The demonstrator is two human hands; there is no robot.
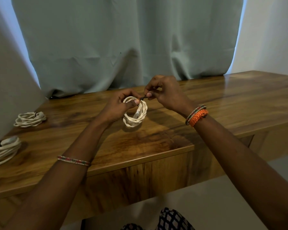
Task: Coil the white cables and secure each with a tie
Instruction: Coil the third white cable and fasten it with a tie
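A coiled white cable [136, 119] is held upright just above the wooden table [156, 143]. My left hand [118, 105] grips its top, thumb pressed on the loops. A thin black tie [144, 97] wraps the coil's top; my right hand [165, 93] pinches the tie's end between thumb and fingers. A connector shows inside the coil.
Two other coiled white cables lie at the table's left: one [30, 119] farther back with a dark tie, one [4, 151] at the left edge, also tied. A grey-green curtain [123, 44] hangs behind the table. The table's front edge runs under my forearms.
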